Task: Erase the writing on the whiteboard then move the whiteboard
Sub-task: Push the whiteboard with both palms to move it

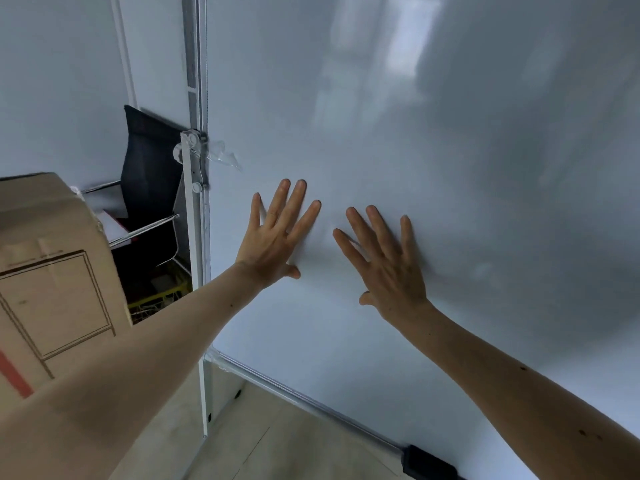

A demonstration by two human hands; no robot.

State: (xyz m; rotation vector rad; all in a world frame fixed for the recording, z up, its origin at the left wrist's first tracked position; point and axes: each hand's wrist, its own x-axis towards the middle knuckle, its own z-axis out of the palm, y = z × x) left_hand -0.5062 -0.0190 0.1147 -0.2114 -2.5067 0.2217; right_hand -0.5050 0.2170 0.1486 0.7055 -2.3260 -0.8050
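Whiteboard: a large, glossy white panel in a silver metal frame [450, 133] fills the middle and right of the head view, its surface showing no writing, only soft reflections. At far left a brown cardboard box [52, 271] printed with a line drawing stands close to the camera. Behind it, a black mesh-backed office chair [149, 174] with chrome arms sits against the pale wall. Just right of the chair runs the white metal stand post [195, 237] along the board's left edge, with a scrap of clear tape [223, 155] stuck near its bracket.

Next comes the left hand [273, 237], bare, fingers spread, palm laid flat on the board just inside the left frame edge. Near it, apart from it, the right hand [388, 265] lies flat on the board in the same way, fingers splayed upward. Neither grip closes on anything; both are fully open and only press the surface. Below the hands, the board's silver bottom rail [311, 403] slants toward a black corner piece [426, 462] above the light wooden floor [277, 445].
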